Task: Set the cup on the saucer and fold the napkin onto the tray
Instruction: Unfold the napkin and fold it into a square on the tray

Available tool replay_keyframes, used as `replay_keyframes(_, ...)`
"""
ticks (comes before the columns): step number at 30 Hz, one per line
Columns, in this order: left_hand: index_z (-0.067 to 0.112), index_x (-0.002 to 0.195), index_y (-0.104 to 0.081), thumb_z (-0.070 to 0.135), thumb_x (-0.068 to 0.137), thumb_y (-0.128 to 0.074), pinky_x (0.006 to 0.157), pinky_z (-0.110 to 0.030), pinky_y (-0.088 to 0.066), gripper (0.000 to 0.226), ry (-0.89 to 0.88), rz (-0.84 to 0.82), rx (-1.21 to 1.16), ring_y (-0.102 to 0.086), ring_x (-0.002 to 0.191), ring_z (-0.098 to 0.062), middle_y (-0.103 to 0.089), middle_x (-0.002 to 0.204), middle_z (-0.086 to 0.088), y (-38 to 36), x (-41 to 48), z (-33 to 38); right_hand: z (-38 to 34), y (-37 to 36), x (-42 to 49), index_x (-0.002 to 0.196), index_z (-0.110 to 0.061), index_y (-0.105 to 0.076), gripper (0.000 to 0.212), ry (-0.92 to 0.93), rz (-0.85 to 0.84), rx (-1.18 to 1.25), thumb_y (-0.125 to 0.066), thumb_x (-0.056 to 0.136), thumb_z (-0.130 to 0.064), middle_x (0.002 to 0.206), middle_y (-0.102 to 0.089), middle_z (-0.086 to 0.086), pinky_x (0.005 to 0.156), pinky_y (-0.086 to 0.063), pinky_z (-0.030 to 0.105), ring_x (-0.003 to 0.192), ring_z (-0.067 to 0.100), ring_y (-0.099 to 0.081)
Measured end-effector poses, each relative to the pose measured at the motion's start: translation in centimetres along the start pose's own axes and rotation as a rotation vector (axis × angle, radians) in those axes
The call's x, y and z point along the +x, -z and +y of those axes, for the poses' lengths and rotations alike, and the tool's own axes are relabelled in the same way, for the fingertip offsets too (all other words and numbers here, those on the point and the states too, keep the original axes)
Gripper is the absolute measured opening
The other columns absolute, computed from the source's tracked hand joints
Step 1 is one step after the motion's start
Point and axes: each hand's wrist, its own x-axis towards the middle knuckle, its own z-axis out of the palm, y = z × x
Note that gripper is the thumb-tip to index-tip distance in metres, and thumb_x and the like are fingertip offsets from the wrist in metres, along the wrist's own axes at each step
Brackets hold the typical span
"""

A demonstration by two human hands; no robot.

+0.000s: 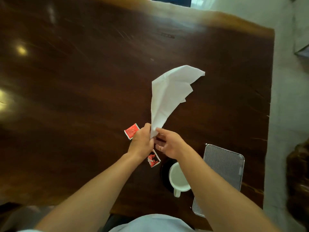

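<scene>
The cup (178,179) already sits on the saucer (164,171); folding is in hand. Both hands, left (142,143) and right (168,144), pinch one napkin (168,94) corner beyond the cup. Next: square its edges, then lay it on the tray (224,166) beside the cup.

Dark wooden counter (83,97), glossy, light glare at left. Two red packets: one (131,131) lying flat, another (153,160) nearer the viewer. Pale floor (284,114) at right.
</scene>
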Motion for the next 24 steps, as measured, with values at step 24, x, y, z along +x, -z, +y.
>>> replay_keyframes(24, 0.002, 0.096, -0.064, 0.013, 0.096, -0.065, 0.061, -0.034, -0.049, 0.011, -0.706, 0.504, 0.423, -0.067, 0.075, -0.033, -0.071, 0.088, -0.017, 21.6, -7.9, 10.3, -4.6, -7.9, -17.6, 0.084, -0.014, -0.062, 0.011, 1.410, 0.462, -0.988, -0.066, 0.094, -0.010, 0.082, -0.062, 0.002, 0.064, -0.054, 0.026, 0.074, 0.019, -0.061)
